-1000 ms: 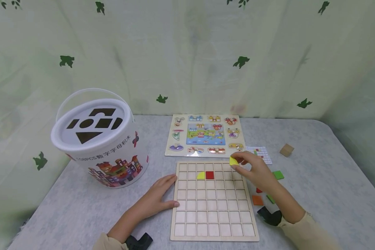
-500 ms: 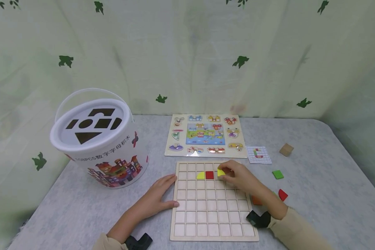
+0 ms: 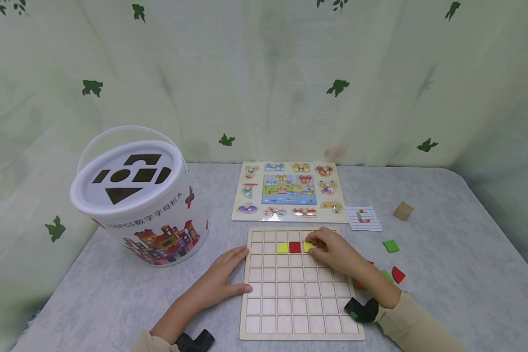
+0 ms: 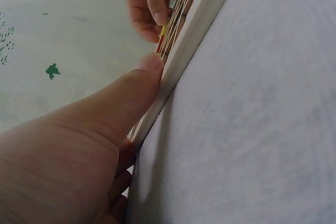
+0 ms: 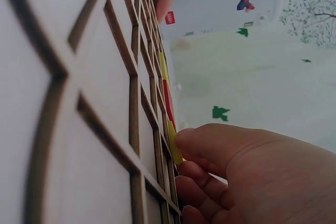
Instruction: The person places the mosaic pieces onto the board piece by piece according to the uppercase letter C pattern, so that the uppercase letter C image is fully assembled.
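A wooden grid board (image 3: 301, 336) lies flat in front of me in the head view. In its second row, a yellow rounded-corner tile (image 3: 283, 248) sits beside a red square tile (image 3: 295, 247). Just right of the red one, my right hand (image 3: 336, 252) pinches another yellow tile (image 3: 307, 247) at its cell; the right wrist view shows the thumb against this yellow tile (image 5: 174, 142), partly hidden by fingers. My left hand (image 3: 223, 277) rests at the board's left edge, fingers extended and thumb on the rim, as the left wrist view also shows.
Right of the board lie green (image 3: 391, 246) and red (image 3: 398, 275) tiles, others partly under the right forearm. A pattern card (image 3: 371, 226) and a wooden block (image 3: 403, 211) are farther back. A picture puzzle (image 3: 237, 215) stands behind the board, a lidded bucket (image 3: 158, 244) at left.
My right hand has moved left and down from the board's upper right corner, bringing the yellow tile next to the red square. The left hand has stayed put.
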### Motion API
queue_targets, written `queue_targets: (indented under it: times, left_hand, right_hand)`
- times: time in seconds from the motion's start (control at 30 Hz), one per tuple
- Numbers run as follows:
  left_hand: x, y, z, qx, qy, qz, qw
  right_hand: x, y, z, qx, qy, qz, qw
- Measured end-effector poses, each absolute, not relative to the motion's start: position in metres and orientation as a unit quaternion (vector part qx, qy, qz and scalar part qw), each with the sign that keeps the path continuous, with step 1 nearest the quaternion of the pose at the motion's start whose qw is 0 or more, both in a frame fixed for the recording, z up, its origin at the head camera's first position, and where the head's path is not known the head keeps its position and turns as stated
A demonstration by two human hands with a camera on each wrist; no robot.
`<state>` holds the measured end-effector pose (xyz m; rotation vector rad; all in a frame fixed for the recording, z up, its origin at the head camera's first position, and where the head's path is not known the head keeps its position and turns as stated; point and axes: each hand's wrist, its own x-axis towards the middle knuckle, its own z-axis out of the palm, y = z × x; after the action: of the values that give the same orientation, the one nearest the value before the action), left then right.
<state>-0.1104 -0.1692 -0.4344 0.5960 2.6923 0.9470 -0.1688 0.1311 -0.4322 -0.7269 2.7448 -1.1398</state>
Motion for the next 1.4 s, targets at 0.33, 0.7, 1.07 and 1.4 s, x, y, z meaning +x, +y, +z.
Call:
queue_targets:
  times: [0.33, 0.7, 1.07, 1.4]
  left_hand:
    - [-0.11, -0.17, -0.434, 0.201, 0.918, 0.322, 0.114]
    - [-0.11, -0.169, -0.436, 0.2, 0.918, 0.324, 0.114]
    - [-0.111, -0.17, -0.435, 0.205, 0.92, 0.315, 0.112]
    - [-0.112, -0.169, -0.435, 0.206, 0.922, 0.31, 0.109]
  right_hand:
    - [-0.169, 0.13, -0.433, -0.256, 0.89, -0.375, 0.036]
    - [-0.163, 0.137, -0.417, -0.213, 0.889, -0.392, 0.103]
    - [-0.14, 0.189, -0.38, -0.182, 0.902, -0.389, 0.051]
    - [-0.111, 0.248, -0.38, -0.154, 0.922, -0.354, 0.045]
